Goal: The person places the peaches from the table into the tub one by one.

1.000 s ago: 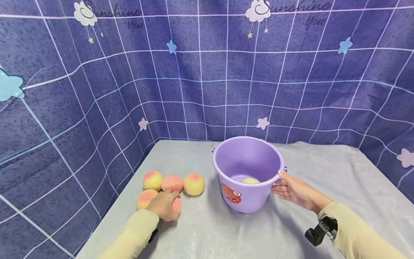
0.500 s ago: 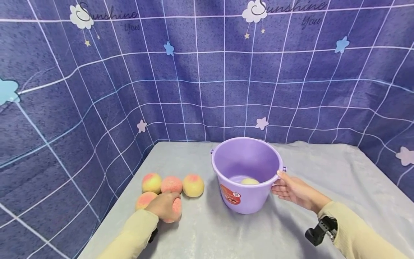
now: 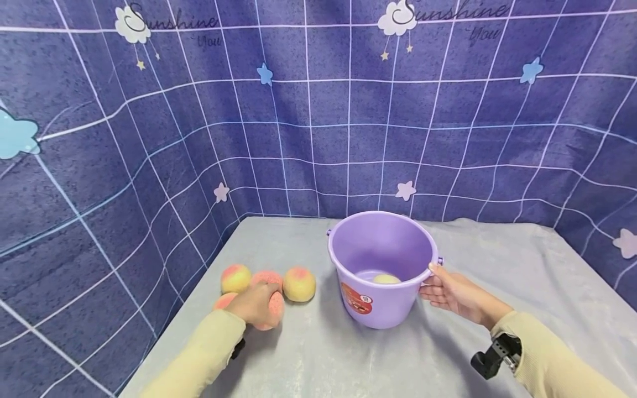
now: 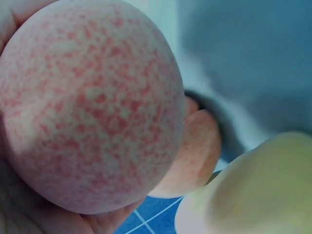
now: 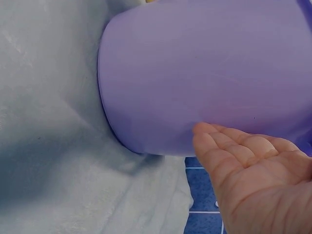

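My left hand (image 3: 256, 303) grips a pink speckled peach (image 3: 275, 312), which fills much of the left wrist view with fingers wrapped round its side. Behind that hand lie a yellow-red peach (image 3: 236, 278), a pink peach (image 3: 267, 277) partly covered by the fingers, and a yellow peach (image 3: 299, 285). Another peach (image 3: 225, 300) is half hidden by the hand. A purple bucket (image 3: 380, 307) stands upright with a pale yellow fruit (image 3: 386, 279) inside. My right hand (image 3: 453, 292) holds the bucket's right rim, thumb on top, fingers against the outer wall (image 5: 195, 73).
A grey cloth (image 3: 318, 354) covers the table. Blue gridded curtains (image 3: 328, 138) hang behind and along the left side. The bucket has handle lugs at both sides of its rim.
My left hand has moved slightly up and to the right with the pink peach, now covering part of the peaches behind. The right hand and bucket stay in place.
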A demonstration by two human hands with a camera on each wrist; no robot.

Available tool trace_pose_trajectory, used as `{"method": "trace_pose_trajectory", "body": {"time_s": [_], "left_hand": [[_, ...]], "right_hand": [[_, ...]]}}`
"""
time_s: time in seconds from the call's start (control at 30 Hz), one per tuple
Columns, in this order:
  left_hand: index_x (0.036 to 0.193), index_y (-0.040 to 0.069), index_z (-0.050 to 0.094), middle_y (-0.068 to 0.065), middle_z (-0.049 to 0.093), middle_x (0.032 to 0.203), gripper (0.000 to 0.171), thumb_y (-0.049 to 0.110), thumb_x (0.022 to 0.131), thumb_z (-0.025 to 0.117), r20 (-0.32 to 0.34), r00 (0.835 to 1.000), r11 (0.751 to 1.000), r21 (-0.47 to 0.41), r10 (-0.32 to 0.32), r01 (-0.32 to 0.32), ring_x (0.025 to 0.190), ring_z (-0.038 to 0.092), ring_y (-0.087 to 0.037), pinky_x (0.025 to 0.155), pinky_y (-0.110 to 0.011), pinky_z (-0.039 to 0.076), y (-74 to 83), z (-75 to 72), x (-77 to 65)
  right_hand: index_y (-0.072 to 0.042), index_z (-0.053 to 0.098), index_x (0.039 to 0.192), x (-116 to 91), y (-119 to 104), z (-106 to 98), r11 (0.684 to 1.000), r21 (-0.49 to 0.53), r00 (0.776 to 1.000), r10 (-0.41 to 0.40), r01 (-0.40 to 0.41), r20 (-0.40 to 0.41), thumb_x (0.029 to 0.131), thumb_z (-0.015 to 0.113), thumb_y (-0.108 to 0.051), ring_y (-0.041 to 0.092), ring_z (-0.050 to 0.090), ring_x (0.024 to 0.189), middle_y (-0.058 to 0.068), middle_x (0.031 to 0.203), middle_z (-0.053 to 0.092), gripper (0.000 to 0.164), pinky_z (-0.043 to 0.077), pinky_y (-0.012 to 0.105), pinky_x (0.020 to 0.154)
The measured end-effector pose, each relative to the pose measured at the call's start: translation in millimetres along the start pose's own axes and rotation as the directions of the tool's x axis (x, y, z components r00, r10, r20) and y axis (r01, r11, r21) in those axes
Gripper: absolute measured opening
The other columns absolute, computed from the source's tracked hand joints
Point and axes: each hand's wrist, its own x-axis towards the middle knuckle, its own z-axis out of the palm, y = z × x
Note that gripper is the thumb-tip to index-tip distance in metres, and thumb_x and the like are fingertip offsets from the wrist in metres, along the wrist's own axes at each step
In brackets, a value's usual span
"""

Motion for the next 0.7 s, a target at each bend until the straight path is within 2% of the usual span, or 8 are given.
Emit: {"method": "trace_pose_trajectory", "body": {"time_s": [0.17, 0.27, 0.4, 0.57, 0.7], "left_hand": [[0.089, 0.009, 0.057, 0.003, 0.054, 0.08, 0.035, 0.007, 0.056, 0.07, -0.016, 1.0, 0.996, -0.085, 0.023, -0.024, 0.073, 0.051, -0.013, 0.069, -0.029, 0.047, 4.1, -13.7, 1.6], [0.089, 0.009, 0.056, 0.004, 0.054, 0.08, 0.034, 0.008, 0.057, 0.07, -0.007, 1.0, 0.993, -0.115, -0.015, 0.014, 0.072, 0.052, -0.013, 0.07, -0.029, 0.047, 8.0, -18.8, 2.2], [0.092, 0.01, 0.058, 0.004, 0.056, 0.08, 0.036, 0.015, 0.06, 0.072, 0.004, 0.997, 0.992, -0.099, -0.074, 0.074, 0.074, 0.053, -0.013, 0.073, -0.03, 0.047, 9.1, -19.9, 6.0], [0.094, 0.008, 0.059, 0.003, 0.058, 0.083, 0.046, 0.023, 0.056, 0.079, 0.009, 0.996, 0.994, -0.059, -0.094, 0.094, 0.079, 0.056, -0.015, 0.076, -0.033, 0.048, 8.7, -20.8, 11.3], [0.1, 0.002, 0.06, -0.003, 0.061, 0.089, 0.057, 0.027, 0.055, 0.083, 0.021, 0.993, 0.993, -0.03, -0.116, 0.116, 0.085, 0.059, -0.02, 0.079, -0.037, 0.049, 13.5, -25.1, 13.3]], "right_hand": [[0.028, 0.015, 0.135, 0, 1, -1, 1.0, 0.0, 1.0, -0.006, 0.006, 0.002, 0.103, 0.016, -0.047, 0.052, 0.031, 0.129, 0.043, 0.137, 0.029, 0.082, 0.032, 0.051, 0.104], [0.029, 0.016, 0.135, 0, 1, -1, 1.0, 0.0, 1.0, -0.007, 0.007, 0.003, 0.103, 0.016, -0.047, 0.052, 0.031, 0.129, 0.043, 0.137, 0.029, 0.082, 0.032, 0.051, 0.104], [0.028, 0.015, 0.135, 0, 1, -2, 1.0, 0.004, 1.0, -0.005, 0.005, 0.001, 0.103, 0.015, -0.048, 0.052, 0.03, 0.129, 0.043, 0.137, 0.028, 0.083, 0.031, 0.052, 0.105], [0.028, 0.015, 0.135, 1, 1, -2, 1.0, 0.01, 1.0, -0.002, 0.002, -0.003, 0.103, 0.016, -0.048, 0.052, 0.031, 0.129, 0.043, 0.137, 0.028, 0.083, 0.031, 0.052, 0.105], [0.028, 0.016, 0.135, 1, 1, -2, 1.0, 0.01, 1.0, 0.002, -0.001, -0.009, 0.102, 0.017, -0.049, 0.052, 0.032, 0.129, 0.042, 0.137, 0.03, 0.084, 0.031, 0.052, 0.105]]}}
